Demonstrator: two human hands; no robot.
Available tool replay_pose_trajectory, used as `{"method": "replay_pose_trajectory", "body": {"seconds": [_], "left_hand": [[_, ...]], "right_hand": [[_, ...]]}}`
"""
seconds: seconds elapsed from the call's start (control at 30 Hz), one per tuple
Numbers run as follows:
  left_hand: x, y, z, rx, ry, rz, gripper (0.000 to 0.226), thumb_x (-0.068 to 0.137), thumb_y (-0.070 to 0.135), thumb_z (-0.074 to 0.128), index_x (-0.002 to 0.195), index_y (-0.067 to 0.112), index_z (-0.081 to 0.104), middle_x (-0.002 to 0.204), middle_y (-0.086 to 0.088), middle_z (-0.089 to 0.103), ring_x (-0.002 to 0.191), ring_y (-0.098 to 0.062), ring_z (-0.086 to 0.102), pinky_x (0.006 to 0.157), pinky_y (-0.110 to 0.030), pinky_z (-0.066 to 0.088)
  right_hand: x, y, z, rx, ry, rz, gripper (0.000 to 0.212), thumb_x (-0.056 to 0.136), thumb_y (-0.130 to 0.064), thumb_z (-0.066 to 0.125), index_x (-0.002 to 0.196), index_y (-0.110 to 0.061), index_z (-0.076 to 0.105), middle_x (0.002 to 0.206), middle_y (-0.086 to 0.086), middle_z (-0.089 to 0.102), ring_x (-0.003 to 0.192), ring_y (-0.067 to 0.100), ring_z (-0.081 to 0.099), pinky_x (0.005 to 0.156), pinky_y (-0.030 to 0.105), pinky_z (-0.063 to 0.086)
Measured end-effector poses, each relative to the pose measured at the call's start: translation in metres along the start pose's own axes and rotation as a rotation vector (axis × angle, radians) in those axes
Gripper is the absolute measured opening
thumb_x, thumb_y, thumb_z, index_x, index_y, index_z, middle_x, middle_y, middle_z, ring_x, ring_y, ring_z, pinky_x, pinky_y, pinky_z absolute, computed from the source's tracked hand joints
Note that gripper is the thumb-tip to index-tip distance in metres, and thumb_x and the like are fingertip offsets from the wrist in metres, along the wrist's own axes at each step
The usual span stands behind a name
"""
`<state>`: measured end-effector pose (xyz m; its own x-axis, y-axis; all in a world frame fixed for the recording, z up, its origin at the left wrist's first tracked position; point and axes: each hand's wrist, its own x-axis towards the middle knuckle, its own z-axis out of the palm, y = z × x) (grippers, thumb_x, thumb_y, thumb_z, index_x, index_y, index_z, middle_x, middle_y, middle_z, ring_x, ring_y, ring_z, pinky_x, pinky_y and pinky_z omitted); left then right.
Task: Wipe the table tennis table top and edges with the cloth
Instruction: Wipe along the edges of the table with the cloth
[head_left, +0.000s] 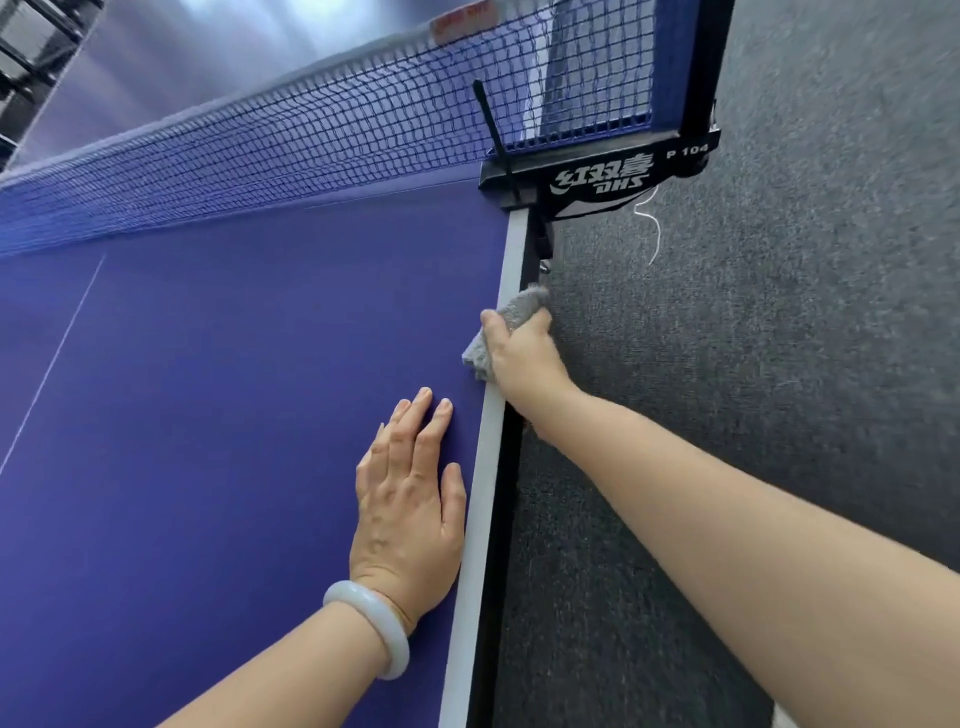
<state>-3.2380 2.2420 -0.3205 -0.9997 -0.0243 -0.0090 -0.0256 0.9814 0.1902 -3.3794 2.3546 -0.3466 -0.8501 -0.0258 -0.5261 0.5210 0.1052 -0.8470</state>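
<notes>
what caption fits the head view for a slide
Right hand grips a grey cloth on the table's white edge near the net clamp; left hand flat on the blue top

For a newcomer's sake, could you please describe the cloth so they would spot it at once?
Find the blue table and follow its white side edge toward the black net clamp. Just short of the clamp, the right hand grips a crumpled cloth against that edge. It alone is a pale grey fuzzy wad; the left hand lies flat, empty.
</notes>
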Motion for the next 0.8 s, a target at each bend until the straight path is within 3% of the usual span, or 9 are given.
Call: {"method": "replay_pose_trajectory", "body": {"seconds": [0.1,0.23,0.37,0.43,0.5,0.6,0.67,0.73,0.8], "left_hand": [[0.000,0.000,0.000,-0.011,0.000,0.002,0.058,0.096,0.036,0.025,0.151,0.023,0.035,0.160,0.009,0.024,0.149,-0.011,0.017,0.120,-0.037,0.017],[0.001,-0.001,0.000,-0.038,0.009,-0.001,0.057,0.096,0.036,0.026,0.151,0.025,0.034,0.160,0.010,0.025,0.149,-0.011,0.018,0.120,-0.037,0.017],[0.002,-0.003,0.000,-0.047,0.015,0.011,0.056,0.097,0.035,0.026,0.151,0.023,0.036,0.160,0.007,0.026,0.149,-0.012,0.019,0.121,-0.038,0.017],[0.001,-0.004,0.000,-0.065,0.025,0.019,0.057,0.096,0.033,0.025,0.150,0.021,0.037,0.160,0.005,0.027,0.149,-0.013,0.019,0.121,-0.040,0.017],[0.000,-0.004,0.000,-0.088,0.030,0.024,0.055,0.097,0.030,0.025,0.150,0.021,0.038,0.160,0.006,0.028,0.149,-0.012,0.019,0.121,-0.041,0.017],[0.001,-0.005,0.001,-0.134,0.043,0.021,0.052,0.099,0.020,0.030,0.150,0.020,0.040,0.160,0.006,0.029,0.150,-0.011,0.019,0.122,-0.041,0.016],[0.001,-0.006,0.000,-0.161,0.057,0.028,0.052,0.099,0.016,0.030,0.149,0.019,0.042,0.159,0.005,0.031,0.150,-0.012,0.021,0.122,-0.039,0.016],[0.001,-0.007,0.001,-0.171,0.066,0.039,0.051,0.100,0.015,0.030,0.149,0.018,0.042,0.159,0.004,0.032,0.149,-0.013,0.022,0.122,-0.038,0.015],[0.001,-0.011,0.002,-0.179,0.079,0.051,0.050,0.101,0.012,0.031,0.149,0.018,0.042,0.158,0.003,0.033,0.149,-0.014,0.023,0.122,-0.037,0.015]], "right_hand": [[0.039,-0.028,-0.008,0.060,0.050,0.020,0.063,0.102,-0.045,0.045,0.139,0.006,0.038,0.139,0.018,0.053,0.127,0.032,0.053,0.107,0.041,0.041],[0.069,-0.047,-0.008,0.128,0.077,0.080,0.070,0.101,-0.054,0.041,0.144,0.001,0.037,0.144,0.017,0.049,0.131,0.032,0.049,0.108,0.038,0.039],[-0.006,0.018,0.011,0.224,0.037,-0.017,0.072,0.101,-0.047,0.046,0.156,-0.010,0.019,0.152,0.018,0.037,0.139,0.029,0.038,0.111,0.030,0.030],[-0.071,0.060,0.025,0.287,0.017,-0.078,0.072,0.101,-0.043,0.047,0.159,-0.019,0.012,0.154,0.011,0.033,0.139,0.016,0.033,0.103,0.015,0.022],[-0.123,0.087,0.035,0.278,0.000,-0.097,0.071,0.100,-0.046,0.044,0.158,-0.027,0.008,0.149,0.003,0.032,0.128,0.001,0.030,0.100,0.010,0.017],[-0.115,0.084,0.035,0.265,0.013,-0.073,0.068,0.101,-0.047,0.044,0.158,-0.026,0.012,0.143,0.007,0.037,0.134,0.019,0.037,0.104,0.021,0.025],[-0.067,0.060,0.031,0.293,0.036,-0.042,0.066,0.101,-0.044,0.045,0.156,-0.015,0.020,0.147,0.020,0.044,0.134,0.034,0.045,0.114,0.038,0.034],[-0.028,0.030,0.019,0.319,0.088,0.004,0.067,0.101,-0.047,0.046,0.152,-0.011,0.026,0.143,0.023,0.049,0.129,0.036,0.051,0.110,0.047,0.040],[-0.024,0.028,0.021,0.304,0.100,0.017,0.071,0.099,-0.053,0.045,0.154,-0.013,0.024,0.145,0.019,0.048,0.129,0.033,0.051,0.111,0.044,0.038]]}}
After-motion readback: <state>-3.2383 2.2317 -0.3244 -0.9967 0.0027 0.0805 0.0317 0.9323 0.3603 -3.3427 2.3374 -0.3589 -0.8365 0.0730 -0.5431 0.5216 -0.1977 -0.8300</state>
